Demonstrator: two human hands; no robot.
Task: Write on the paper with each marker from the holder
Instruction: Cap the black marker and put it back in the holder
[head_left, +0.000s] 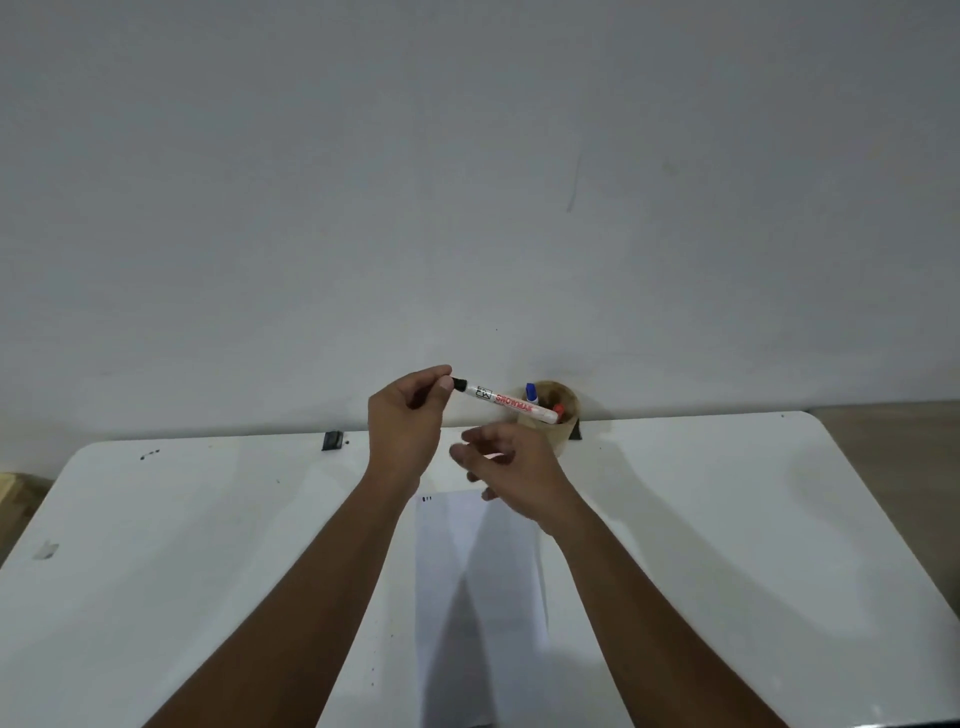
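Note:
My left hand (410, 415) pinches the black end of a white marker (506, 401) with red lettering, held level above the table. Its other end points right, toward a round tan holder (563, 410) at the table's back edge. Inside the holder stand a blue-capped marker (531, 392) and a red-capped marker (559, 409). My right hand (511, 467) hovers just below the held marker, blurred, fingers apart and holding nothing. A white sheet of paper (478, 613) lies on the table under my arms, with small dark marks (427, 499) at its top left corner.
The white table (208, 545) has rounded corners and stands against a plain grey wall. A small black object (332, 440) lies at the back edge, left of my hands. Dark specks (149, 455) sit near the far left corner.

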